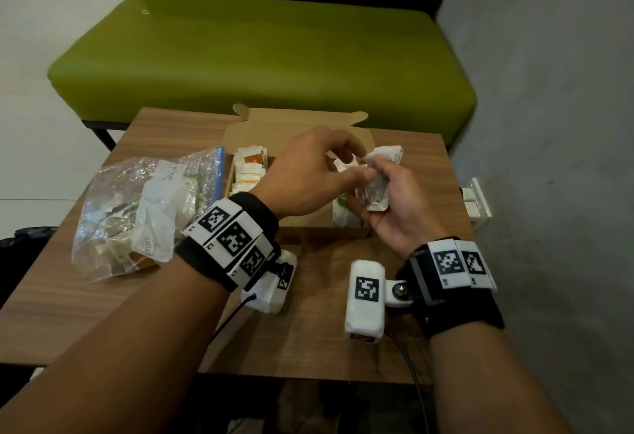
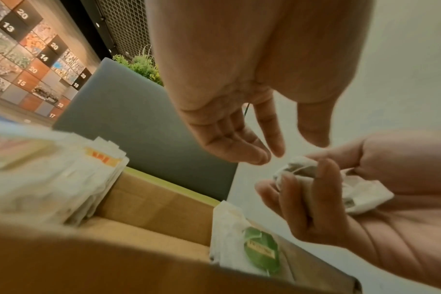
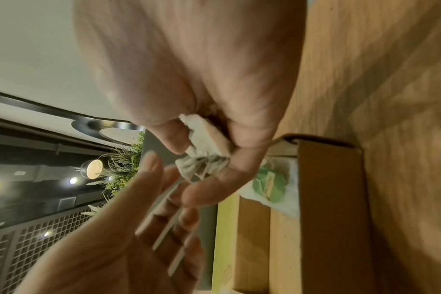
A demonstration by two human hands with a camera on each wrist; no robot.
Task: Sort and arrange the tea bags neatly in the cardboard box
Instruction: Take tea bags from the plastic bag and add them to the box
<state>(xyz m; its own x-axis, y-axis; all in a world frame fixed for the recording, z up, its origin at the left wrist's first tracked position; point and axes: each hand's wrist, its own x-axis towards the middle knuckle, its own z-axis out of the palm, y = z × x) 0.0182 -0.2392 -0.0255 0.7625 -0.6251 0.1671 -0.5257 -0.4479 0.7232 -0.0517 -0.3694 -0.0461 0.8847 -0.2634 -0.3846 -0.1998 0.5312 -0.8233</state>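
Observation:
An open cardboard box sits on the wooden table. Orange-labelled tea bags stand packed along its left side, and green-labelled tea bags stand in its near right corner. My right hand holds a crumpled bunch of white tea bags above the right end of the box, fingers curled round them. My left hand reaches across to that bunch. Its fingers are nearly straight just over the tea bags, with nothing gripped.
A clear zip bag with more tea bags lies on the table left of the box. A green bench stands behind the table. A grey wall with a white socket is close on the right.

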